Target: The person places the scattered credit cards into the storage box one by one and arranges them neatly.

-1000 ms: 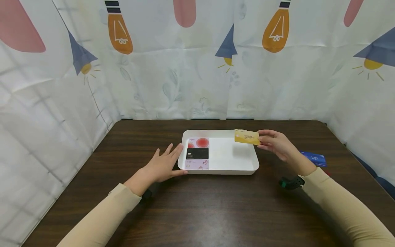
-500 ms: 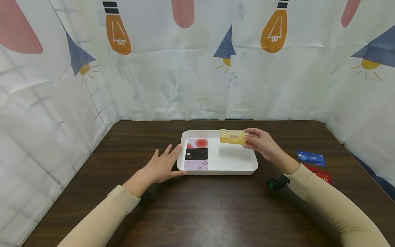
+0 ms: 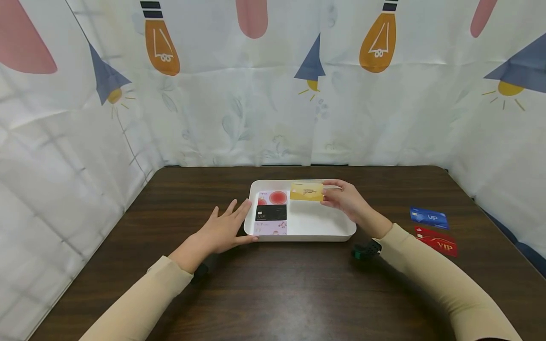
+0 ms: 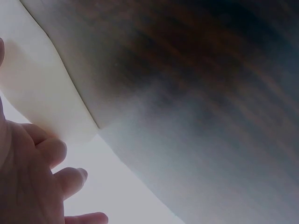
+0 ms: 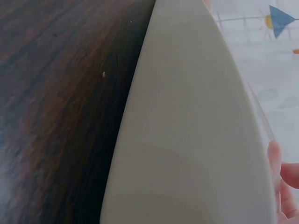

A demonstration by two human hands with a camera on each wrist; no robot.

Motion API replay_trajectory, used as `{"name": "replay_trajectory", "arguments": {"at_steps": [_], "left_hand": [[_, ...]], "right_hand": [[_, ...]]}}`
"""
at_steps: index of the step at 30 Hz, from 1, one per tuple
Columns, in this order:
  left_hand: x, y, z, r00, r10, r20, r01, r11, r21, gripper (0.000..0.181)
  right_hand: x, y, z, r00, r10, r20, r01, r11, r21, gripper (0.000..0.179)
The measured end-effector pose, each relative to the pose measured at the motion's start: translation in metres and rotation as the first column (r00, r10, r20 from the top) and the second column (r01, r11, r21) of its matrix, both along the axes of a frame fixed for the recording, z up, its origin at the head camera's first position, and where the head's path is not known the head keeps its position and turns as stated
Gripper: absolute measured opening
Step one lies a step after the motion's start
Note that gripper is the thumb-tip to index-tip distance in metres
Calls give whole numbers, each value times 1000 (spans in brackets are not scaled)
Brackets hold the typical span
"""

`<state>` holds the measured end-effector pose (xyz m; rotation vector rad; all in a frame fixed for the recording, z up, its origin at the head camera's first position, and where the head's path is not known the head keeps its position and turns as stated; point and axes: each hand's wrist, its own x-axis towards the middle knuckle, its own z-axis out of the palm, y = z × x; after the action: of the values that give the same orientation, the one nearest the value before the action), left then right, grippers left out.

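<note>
I have left arm [image 3: 142,298] and right arm [image 3: 439,279] stretched forward, angled inward; left hand [image 3: 223,228] palm down, fingers and thumb spread; right hand [image 3: 347,202] pinching, thumb and fingers bent.

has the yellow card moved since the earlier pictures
Yes: in the head view, the yellow card, in the right hand, has moved left over the white tray, toward the black card.

A: What surrounds the table [image 3: 204,189]?
B: White curtain [image 3: 273,109], creased, printed with orange bulbs [image 3: 163,49], blue lamps [image 3: 310,65] and pink shapes [image 3: 251,19].
A: And its top?
B: Dark wood grain, a pale glare [image 3: 294,308] near the front.
</note>
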<state>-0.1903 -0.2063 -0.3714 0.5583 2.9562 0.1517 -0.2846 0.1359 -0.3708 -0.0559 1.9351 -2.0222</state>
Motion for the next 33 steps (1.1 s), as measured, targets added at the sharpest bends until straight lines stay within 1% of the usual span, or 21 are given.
{"name": "replay_trajectory", "arguments": {"at_steps": [4,12,19,23,28,33], "left_hand": [[-1,0,-1,1000,-3,-2,3,1000,-4,104],[-3,1,-2,1000,-5,-8,5,1000,-16,104],[-2,0,-2,1000,-4,-10,4,1000,-19,104],[-1,0,-1,1000,-6,-16,6,1000,-13,104],[-2,1,-2,1000,-11,-12,11,1000,-11,104],[-3,1,-2,1000,-14,-12,13,1000,-11,104]], "right_hand": [[-3,-6,-1,1000,-4,9,4,1000,5,49],[-9,-15,-2,998,-40,53,40,999,4,49],[-12,-18,-2,997,-61,49,62,998,-12,46],[-13,-21,-3,996,-63,67,64,998,0,47],[-16,-26,-5,992,-87,95,90,995,-31,49],[-21,-27,-9,991,-82,101,88,995,-49,51]]}}
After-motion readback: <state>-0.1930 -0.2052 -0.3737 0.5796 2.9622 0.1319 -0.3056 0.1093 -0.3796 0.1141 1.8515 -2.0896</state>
